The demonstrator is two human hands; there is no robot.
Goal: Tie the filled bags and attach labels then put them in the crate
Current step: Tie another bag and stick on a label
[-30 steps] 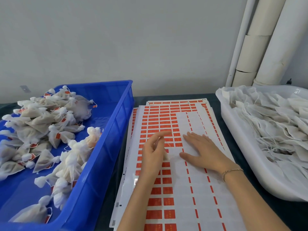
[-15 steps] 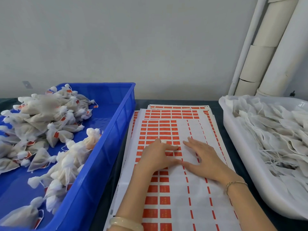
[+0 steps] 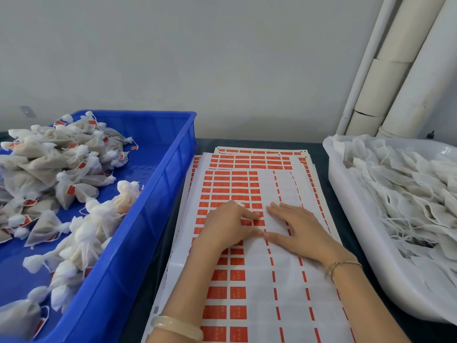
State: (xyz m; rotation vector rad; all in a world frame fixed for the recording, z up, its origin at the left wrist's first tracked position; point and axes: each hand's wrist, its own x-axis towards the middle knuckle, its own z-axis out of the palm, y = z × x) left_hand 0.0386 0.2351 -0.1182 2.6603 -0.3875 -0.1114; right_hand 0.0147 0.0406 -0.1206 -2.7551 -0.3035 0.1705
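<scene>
While both your hands lie on the label sheets, the count runs so: two hands, two containers, one stack of sheets. Your left hand (image 3: 230, 226) sits knuckles up on the top sheet (image 3: 288, 276), fingers bent, with forefinger and thumb tips down among the red labels (image 3: 237, 276). A scrap of white shows at its knuckles, and I cannot tell whether the hand holds anything. Your right hand (image 3: 301, 229) lies flat just beside it, fingers straight and a little spread on the stripped white part, its thumb tip touching the left thumb. At least three more sheets (image 3: 252, 159) show fanned out beyond the top one. Each wrist wears one band: a pale bangle (image 3: 176, 326) on the left, a thin chain (image 3: 343, 264) on the right.

On your left, the blue crate (image 3: 158, 209) holds the tied bags (image 3: 44, 167), each with a red label, too many to count. On your right, the white tray (image 3: 351, 219) is heaped with untied bags (image 3: 408, 194), their strings loose, also beyond counting. Both containers and the sheets rest on the dark table (image 3: 319, 149).
</scene>
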